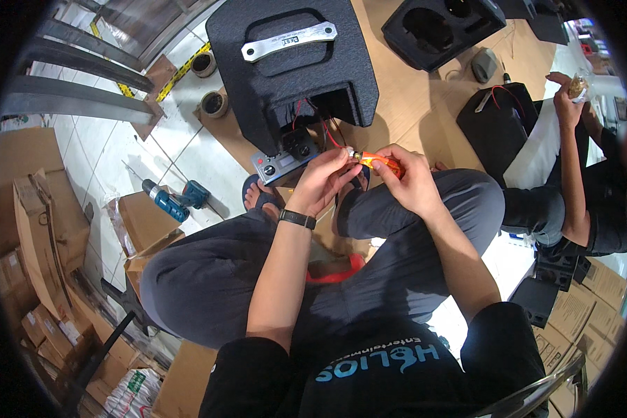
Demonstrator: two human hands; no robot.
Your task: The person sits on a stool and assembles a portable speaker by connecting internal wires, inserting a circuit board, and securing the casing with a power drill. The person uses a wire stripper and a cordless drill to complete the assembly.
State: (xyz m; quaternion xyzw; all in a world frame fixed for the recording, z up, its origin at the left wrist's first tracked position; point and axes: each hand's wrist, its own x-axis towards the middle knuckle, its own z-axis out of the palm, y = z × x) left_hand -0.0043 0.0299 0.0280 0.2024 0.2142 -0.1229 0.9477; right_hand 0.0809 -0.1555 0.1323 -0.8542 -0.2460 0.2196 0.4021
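Note:
My left hand (320, 180) is closed in a pinch at the end of a red wire (327, 132), which runs out of an opening in a black speaker cabinet (233, 76). Closed around an orange-handled hand tool (380, 163), my right hand (414, 182) keeps its metal tip touching or very near my left fingertips. The tool's exact kind is hard to make out. Just beyond my left hand, a grey and black panel with knobs (280, 167) leans at the cabinet's opening. A silver handle plate (289, 42) spans the cabinet's top recess.
A blue cordless drill (166, 200) lies on the tiles at left, near cardboard boxes (49, 216). Two small round pots (214, 104) stand beside the cabinet. Another empty speaker shell (439, 31) is at the far right. A co-worker (578, 160) sits at right, holding a small bag.

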